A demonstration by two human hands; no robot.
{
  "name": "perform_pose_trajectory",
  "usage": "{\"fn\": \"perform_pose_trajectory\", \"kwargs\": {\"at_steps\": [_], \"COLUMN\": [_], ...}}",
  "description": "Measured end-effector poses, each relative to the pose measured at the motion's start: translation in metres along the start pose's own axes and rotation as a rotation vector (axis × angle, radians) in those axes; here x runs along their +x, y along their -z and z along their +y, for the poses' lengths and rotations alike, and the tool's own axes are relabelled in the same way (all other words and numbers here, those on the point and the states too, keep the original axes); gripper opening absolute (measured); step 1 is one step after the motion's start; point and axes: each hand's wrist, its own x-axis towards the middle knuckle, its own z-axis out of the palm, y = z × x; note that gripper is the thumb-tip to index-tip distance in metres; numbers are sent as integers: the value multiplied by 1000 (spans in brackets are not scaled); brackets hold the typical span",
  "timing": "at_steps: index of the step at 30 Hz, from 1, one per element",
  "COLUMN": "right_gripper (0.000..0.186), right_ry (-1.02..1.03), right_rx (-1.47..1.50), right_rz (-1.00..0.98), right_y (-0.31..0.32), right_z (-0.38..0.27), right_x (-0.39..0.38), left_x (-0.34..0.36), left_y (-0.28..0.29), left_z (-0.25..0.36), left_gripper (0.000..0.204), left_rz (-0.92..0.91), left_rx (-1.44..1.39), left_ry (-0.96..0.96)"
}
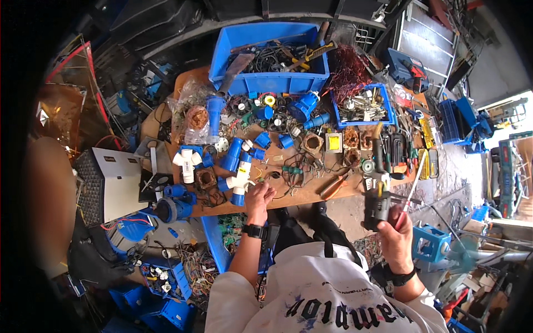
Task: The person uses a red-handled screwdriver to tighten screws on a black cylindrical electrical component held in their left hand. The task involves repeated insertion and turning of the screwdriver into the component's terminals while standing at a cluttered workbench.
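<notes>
My left hand (259, 197) is at the bench's front edge, fingers loosely bent and open, with nothing visible in it, just right of a white pipe fitting (241, 180) with blue ends. My right hand (395, 238) is closed on a dark grey tool (376, 208), held upright beyond the bench edge at the right; a red part shows by the fingers. Loose dark cable (288, 186), an orange-handled screwdriver (333, 187) and several square rusty metal parts (312, 143) lie on the wooden bench (311, 200) between and above my hands.
A blue crate of cables and tools (269, 82) stands at the back, a smaller blue tray of metal pieces (391, 119) right of it. Blue plastic connectors (230, 158) crowd the left. A white-faced case (111, 183) stands far left; blue bins (155, 311) and tangled wires (194, 266) lie below.
</notes>
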Motion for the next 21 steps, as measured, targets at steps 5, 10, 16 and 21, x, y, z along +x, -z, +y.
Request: {"fn": "perform_pose_trajectory", "kwargs": {"at_steps": [5,10,16,21], "right_gripper": [37,33,31,30], "right_ry": [38,45,42,63], "right_rx": [-86,-28,-32,5], "right_rz": [78,195,206,119], "right_y": [21,2,6,16], "right_z": [13,4,4,12], "right_x": [-11,-19,-25,-25], "left_x": [50,91,106,84], "left_y": [21,31,65,69], "left_z": [-51,-86,-117,-106], "left_gripper": [14,17,25,29], "left_rz": [65,171,179,170], "left_rx": [70,52,-51,78], "left_ry": [205,219,205,214]}}
